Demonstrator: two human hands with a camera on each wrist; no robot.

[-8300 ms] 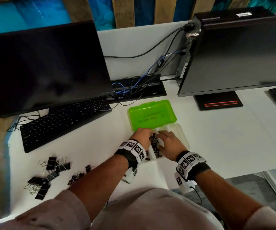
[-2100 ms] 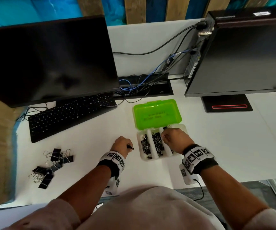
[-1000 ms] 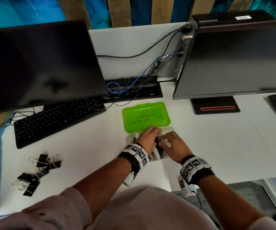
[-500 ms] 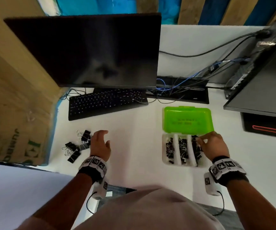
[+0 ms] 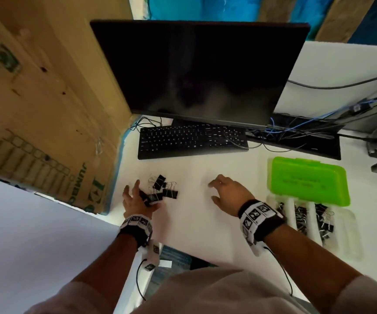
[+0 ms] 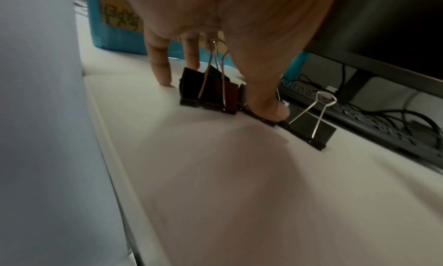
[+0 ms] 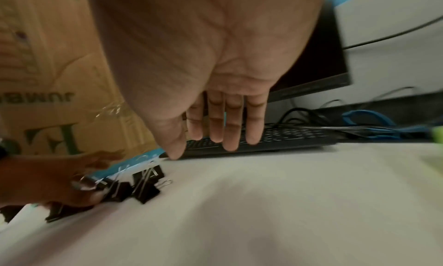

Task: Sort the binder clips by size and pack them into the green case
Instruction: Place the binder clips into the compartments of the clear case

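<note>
A pile of large black binder clips lies on the white table at the left. My left hand is spread over its near side. In the left wrist view the left hand has straight fingers planted behind one clip, and the thumb presses on a neighbouring clip. Another clip lies free to the right. My right hand hovers mid-table with relaxed fingers and holds nothing, as the right wrist view confirms. The green case lies open at the right, and its clear tray holds small clips in three rows.
A black keyboard and a dark monitor stand behind the clips. A cardboard box walls the left side. Tangled cables lie behind the case. The table's near edge runs just below my wrists.
My left hand reached further onto the clip pile and now touches it. My right hand left the case tray and moved left over the bare table. My view swung left.
</note>
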